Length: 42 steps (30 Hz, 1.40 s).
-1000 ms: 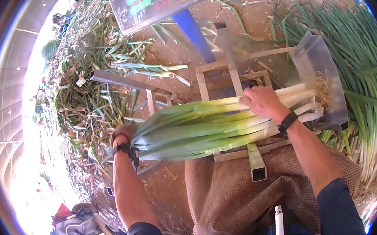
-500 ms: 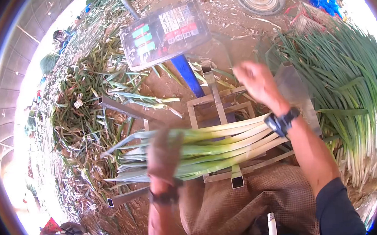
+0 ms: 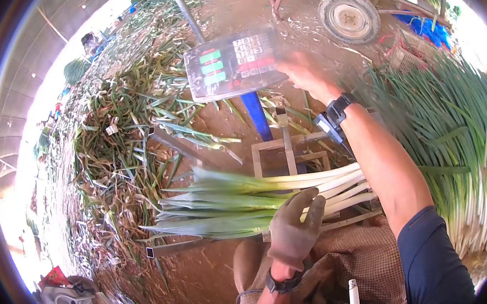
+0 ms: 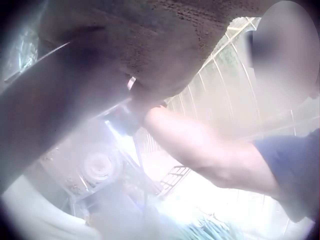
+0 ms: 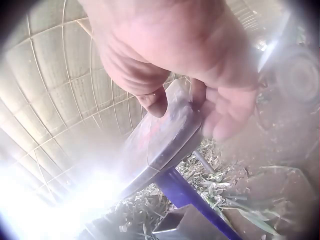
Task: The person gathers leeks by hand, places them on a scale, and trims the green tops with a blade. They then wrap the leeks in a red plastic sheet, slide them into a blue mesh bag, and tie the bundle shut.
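A bundle of long green onions (image 3: 230,206) lies across a metal frame (image 3: 288,149), white stems to the right. My gloved left hand (image 3: 297,227) is over the near side of the stems, its fingers loosely bent with nothing held between them. Behind the frame, a scale display (image 3: 232,65) with number keys and green panels stands on a blue post (image 3: 257,117). My bare right hand (image 3: 306,74) reaches to the display's right edge. In the right wrist view, its thumb (image 5: 159,102) overlaps the display face and the other fingers are bent beside the edge. Blur and glare fill the left wrist view.
Cut leaves (image 3: 124,138) are heaped on the left. A large pile of green onions (image 3: 451,137) lies on the right. Brown mesh cloth (image 3: 353,263) covers the near side. A wheeled cart (image 3: 350,17) and a crate (image 3: 406,56) stand at the back.
Both hands have let go of the green onions, which now rest on the frame. My right hand has moved up to the display; my left has moved right, over the stems.
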Each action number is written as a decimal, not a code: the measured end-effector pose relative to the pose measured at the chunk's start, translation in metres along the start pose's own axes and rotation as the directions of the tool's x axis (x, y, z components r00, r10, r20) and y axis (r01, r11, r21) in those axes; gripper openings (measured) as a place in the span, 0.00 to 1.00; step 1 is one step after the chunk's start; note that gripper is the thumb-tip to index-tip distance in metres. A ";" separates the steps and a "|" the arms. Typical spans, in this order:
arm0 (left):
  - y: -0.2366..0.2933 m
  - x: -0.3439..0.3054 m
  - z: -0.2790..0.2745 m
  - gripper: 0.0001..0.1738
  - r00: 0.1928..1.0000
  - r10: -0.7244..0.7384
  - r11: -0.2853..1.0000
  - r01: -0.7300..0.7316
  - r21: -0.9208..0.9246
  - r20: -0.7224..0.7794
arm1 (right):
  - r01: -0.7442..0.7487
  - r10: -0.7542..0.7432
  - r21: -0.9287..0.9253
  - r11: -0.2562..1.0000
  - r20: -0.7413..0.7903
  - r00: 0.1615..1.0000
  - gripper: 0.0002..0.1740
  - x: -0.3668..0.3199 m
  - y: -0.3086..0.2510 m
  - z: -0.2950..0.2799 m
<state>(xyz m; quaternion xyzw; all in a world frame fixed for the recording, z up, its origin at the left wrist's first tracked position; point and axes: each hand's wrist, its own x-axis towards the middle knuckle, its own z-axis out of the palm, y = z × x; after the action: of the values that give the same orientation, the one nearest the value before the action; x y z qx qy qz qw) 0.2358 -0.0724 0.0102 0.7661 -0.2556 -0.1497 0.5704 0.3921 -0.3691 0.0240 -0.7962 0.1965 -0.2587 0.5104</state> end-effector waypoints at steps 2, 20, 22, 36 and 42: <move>-0.001 0.008 0.001 0.14 0.999 0.037 0.997 -0.038 0.064 0.008 | 0.004 -0.005 -0.036 0.999 -0.029 1.000 0.25 0.008 0.007 0.007; -0.006 0.027 -0.003 0.17 1.000 0.000 0.979 -0.006 0.204 0.027 | -0.193 0.192 0.129 0.973 0.020 0.981 0.26 -0.011 -0.018 0.001; -0.007 0.027 -0.004 0.18 1.000 0.016 0.977 -0.020 0.212 0.018 | -0.199 0.196 0.119 0.973 0.039 0.980 0.27 -0.014 -0.022 -0.002; -0.005 0.018 -0.004 0.16 0.998 0.048 0.984 -0.039 0.174 -0.044 | -0.288 0.288 -0.006 0.958 0.054 0.956 0.21 -0.095 0.002 -0.092; 0.002 0.009 0.001 0.18 1.000 -0.007 0.987 0.003 0.162 0.027 | -0.332 0.333 -0.036 0.943 0.007 0.943 0.20 -0.135 0.003 -0.131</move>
<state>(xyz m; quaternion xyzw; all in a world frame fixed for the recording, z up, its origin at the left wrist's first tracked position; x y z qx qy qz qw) 0.2424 -0.0792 0.0125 0.8083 -0.2730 -0.1405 0.5023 0.2050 -0.3849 0.0381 -0.7620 0.3291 -0.1605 0.5341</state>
